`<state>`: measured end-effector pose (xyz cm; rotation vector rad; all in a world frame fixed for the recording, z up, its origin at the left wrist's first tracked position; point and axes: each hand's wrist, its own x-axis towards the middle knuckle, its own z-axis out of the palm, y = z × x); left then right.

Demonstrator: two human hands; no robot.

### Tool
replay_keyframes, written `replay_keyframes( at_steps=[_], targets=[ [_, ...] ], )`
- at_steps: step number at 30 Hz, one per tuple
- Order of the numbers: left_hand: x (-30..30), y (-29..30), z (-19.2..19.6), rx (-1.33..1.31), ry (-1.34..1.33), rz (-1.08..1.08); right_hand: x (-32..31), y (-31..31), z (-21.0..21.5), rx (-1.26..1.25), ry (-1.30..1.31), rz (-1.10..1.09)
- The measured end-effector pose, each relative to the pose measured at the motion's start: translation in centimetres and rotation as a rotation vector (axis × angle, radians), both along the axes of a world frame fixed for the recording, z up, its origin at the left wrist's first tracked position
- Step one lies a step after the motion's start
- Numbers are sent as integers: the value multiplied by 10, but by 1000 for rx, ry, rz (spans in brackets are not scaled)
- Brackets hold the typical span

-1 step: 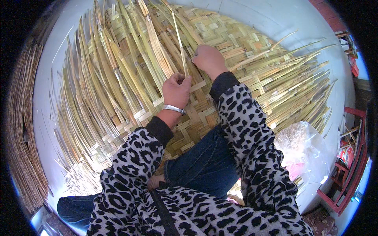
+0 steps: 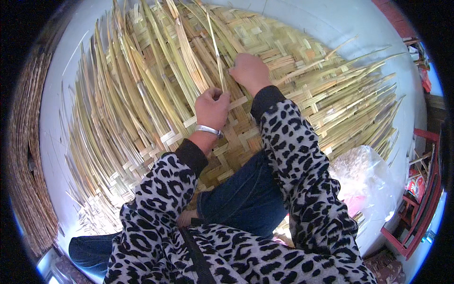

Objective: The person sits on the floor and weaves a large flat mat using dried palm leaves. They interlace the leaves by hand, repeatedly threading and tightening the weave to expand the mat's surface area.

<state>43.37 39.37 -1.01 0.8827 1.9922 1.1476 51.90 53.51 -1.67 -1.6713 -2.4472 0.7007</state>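
Observation:
A large woven mat of pale yellow-green split cane or bamboo strips (image 2: 302,42) lies before me, with long loose strip ends (image 2: 123,85) fanning out at its left and right. My left hand (image 2: 212,111), a silver bangle at its wrist, pinches a narrow pale strip (image 2: 215,47) between thumb and fingertips over the middle of the weave. This strip runs up and away from the fingers. Just to the right, my right hand (image 2: 251,73) is closed low over the strips. Its fingers are turned away, so what they grip is hidden.
My bent knee in jeans (image 2: 243,199) rests on the mat's near edge. A clear plastic bag (image 2: 366,175) lies at the right, near a red wooden frame (image 2: 421,203). Stacked brown strips or sheets (image 2: 28,156) stand along the far left, beyond the pale floor (image 2: 52,142).
My right hand has shifted very slightly to the left. My left hand and the pinched strip look the same.

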Motion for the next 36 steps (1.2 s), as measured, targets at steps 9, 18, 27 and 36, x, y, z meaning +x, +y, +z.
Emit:
replay_keyframes(
  at_steps=[9,18,27,36],
  targets=[
    [0,1,-5,-7,-91,37,4,16,0,-22,196,40],
    [4,-1,-12,53,-130,108,11,21,-6,16,255,175],
    [10,1,1,67,-137,170,6,21,-4,-110,134,254],
    [6,7,-16,-9,64,83,29,15,-9,-596,696,91]
  ],
)
